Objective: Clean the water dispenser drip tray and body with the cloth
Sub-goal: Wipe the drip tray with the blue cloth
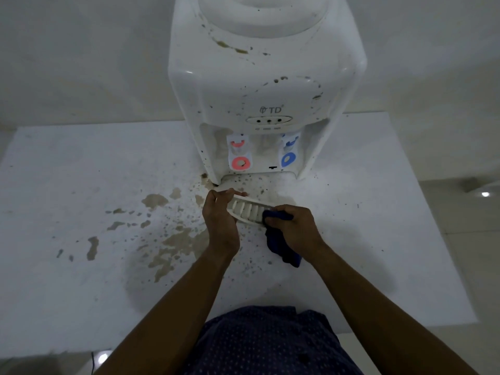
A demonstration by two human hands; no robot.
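The left grip (220, 212) curled round the slotted drip tray (247, 211), held tilted just in front of the stained water dispenser (266, 85); the right grip (292, 226) clutched the blue cloth (284, 253) against the tray's right end, above the spattered bench (81, 171)

The white table (81, 163), blotched with brown stains (154, 200), bears the water dispenser (266, 85) at its far edge.

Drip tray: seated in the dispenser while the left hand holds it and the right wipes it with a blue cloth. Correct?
No: the head view shows the drip tray out of the dispenser, held before it. The rest stands.
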